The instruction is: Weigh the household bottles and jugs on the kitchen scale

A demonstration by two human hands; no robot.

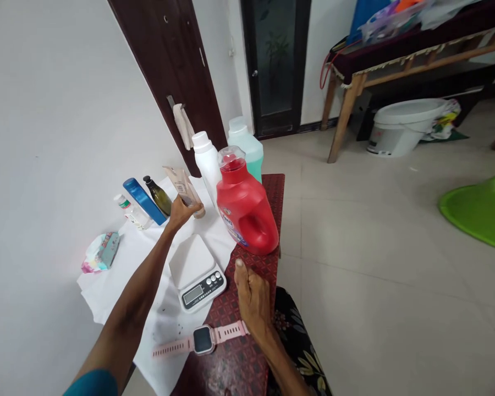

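Observation:
My left hand [184, 211] reaches across the table, its fingers closed round the lower part of a beige squeeze tube [182, 184] that stands cap down. On the table's near edge rests my right hand [253, 294], its fingers curled in with nothing showing in them. Between my arms lies a white kitchen scale [196, 267] with a bare platform and a dark display. A pink-strapped smartwatch [203, 339] lies in front of it. Just beyond my right hand stands a red detergent jug [245, 203] with a clear cap.
Behind the jug stand a white bottle [206, 162] and a teal-liquid bottle [246, 146]. Along the wall are a blue bottle [144, 201], a dark green pump bottle [158, 197], a small white bottle [132, 212] and a wipes pack [102, 253]. White cloth [148, 330] partly covers the table.

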